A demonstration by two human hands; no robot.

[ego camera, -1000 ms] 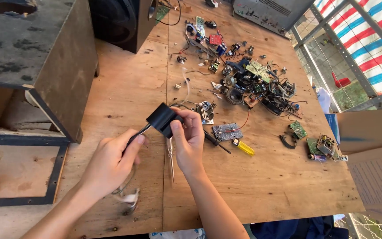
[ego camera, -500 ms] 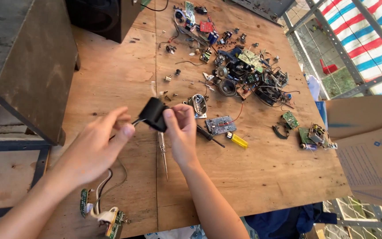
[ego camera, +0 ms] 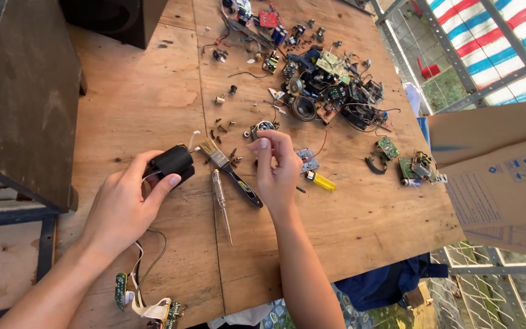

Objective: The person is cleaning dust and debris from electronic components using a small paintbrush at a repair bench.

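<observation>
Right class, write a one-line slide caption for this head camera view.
Left hand grips a small black part while right hand hovers above a paintbrush and screwdriver on a plywood table.

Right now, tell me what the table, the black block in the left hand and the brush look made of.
Table: bare plywood, matte, with visible grain and a seam between sheets.
Black block: probably plastic, smooth with a dull sheen; held in the left hand.
Brush: pale bristles, metal-looking band, dark glossy handle, likely plastic.

A daylit plywood table [ego camera: 366, 231] fills the view, with a dark cabinet [ego camera: 19, 91] at nine o'clock and a striped awning [ego camera: 506, 30] at two.
</observation>
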